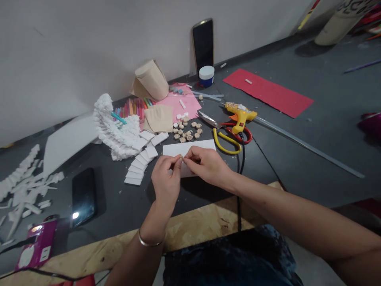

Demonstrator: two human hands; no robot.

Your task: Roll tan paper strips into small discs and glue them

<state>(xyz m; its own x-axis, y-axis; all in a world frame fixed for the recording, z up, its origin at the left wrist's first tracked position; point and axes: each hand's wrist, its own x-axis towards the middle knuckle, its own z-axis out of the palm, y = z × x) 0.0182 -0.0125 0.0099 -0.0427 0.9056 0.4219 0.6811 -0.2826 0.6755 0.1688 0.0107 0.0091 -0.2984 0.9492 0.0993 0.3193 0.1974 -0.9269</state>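
Note:
My left hand (166, 174) and my right hand (208, 163) meet fingertip to fingertip above a white card (171, 149) on the dark table. Both are closed in a pinch on one tiny pale piece (181, 157), mostly hidden by the fingers, so its kind cannot be made out. Just beyond the card lie several small round beige pieces (188, 135) with a few white ones (182, 116). Left of my left hand, white rectangular tiles (137, 167) fan out in an overlapping curve.
A yellow glue gun (242, 116) rests over scissors (228, 140) at the right, its cord running to the front edge. A fluffy white structure (119, 135), a phone (84, 194) and white scraps (24, 194) lie left. Red paper (268, 93) and a jar (206, 76) are farther back.

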